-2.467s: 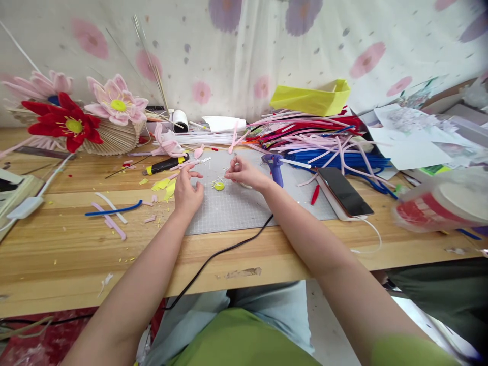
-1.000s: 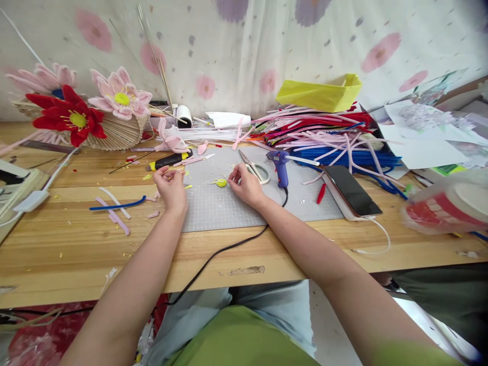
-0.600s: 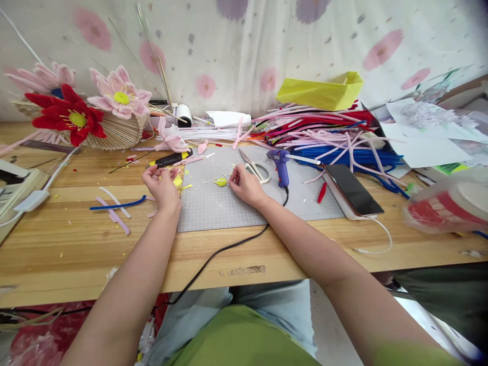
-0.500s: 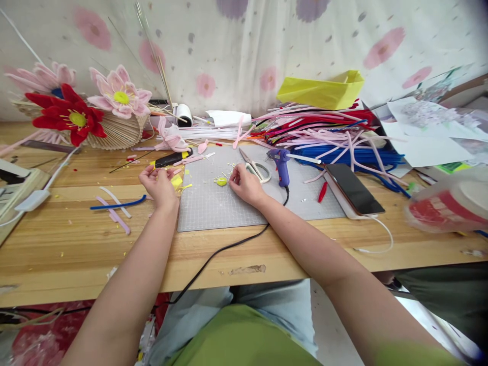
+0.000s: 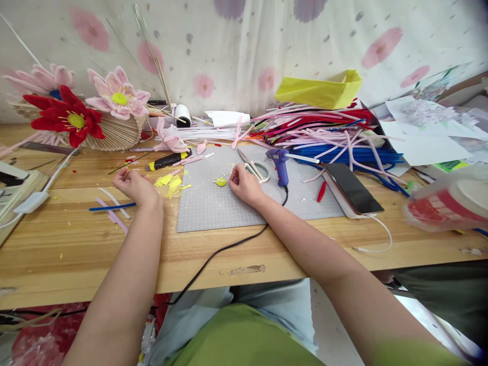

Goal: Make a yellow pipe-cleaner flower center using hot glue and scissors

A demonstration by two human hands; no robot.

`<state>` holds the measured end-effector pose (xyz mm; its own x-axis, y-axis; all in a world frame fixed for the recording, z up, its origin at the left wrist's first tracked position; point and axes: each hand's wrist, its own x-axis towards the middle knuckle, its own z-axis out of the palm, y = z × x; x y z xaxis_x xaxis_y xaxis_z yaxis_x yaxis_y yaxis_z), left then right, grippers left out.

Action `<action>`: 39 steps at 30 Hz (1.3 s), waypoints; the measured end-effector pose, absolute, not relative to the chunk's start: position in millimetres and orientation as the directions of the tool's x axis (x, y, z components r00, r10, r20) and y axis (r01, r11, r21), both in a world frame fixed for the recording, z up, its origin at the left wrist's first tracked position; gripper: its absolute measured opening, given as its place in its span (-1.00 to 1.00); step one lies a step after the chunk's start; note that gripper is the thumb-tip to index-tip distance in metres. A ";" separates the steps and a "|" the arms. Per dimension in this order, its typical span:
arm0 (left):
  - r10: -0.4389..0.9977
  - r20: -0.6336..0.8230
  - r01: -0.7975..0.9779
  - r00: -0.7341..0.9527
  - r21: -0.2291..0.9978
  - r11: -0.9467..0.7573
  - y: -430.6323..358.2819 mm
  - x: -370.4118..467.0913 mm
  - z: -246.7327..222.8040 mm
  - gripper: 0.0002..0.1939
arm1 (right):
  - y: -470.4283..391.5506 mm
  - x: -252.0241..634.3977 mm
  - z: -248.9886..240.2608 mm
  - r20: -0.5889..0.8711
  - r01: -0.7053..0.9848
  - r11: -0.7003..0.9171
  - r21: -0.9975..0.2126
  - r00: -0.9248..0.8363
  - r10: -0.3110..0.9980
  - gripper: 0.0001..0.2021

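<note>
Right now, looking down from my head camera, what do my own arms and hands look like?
Your left hand and right hand are gloveless, with no watch or bracelet showing at either wrist. Both forearms are bare. A plain green sleeve shows, blurred, on the upper right arm; the left sleeve is out of view.

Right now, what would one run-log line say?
left hand: left of yellow scraps | right hand: beside scissors | yellow disc: on grey mat
</note>
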<state>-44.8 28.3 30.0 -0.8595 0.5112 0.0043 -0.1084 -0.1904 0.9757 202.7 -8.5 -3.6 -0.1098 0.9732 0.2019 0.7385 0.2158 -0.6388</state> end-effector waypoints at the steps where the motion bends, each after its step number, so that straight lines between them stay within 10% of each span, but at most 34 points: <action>1: 0.505 0.003 -0.103 -0.863 0.978 -0.183 28.1 -45.9 30.6 -0.73 | -8.5 202.7 -3.6 0.201 0.736 0.214 -0.642 -0.108 0.974 -0.84; 22: 0.945 0.004 -0.400 -0.327 0.905 -0.142 33.3 35.6 94.1 -0.75 | -5.9 203.4 -5.1 0.217 0.726 0.226 -0.649 -0.107 0.970 -0.84; 29: 0.980 0.150 0.123 -0.132 0.983 -0.134 42.1 47.2 56.6 -0.75 | -6.6 204.7 -4.5 0.213 0.722 0.240 -0.649 -0.129 0.968 -0.82; 39: 0.935 0.352 0.649 -0.046 0.722 -0.240 11.3 35.9 -6.9 -0.62 | -8.5 202.7 -3.6 0.226 0.707 0.280 -0.649 -0.172 0.959 -0.81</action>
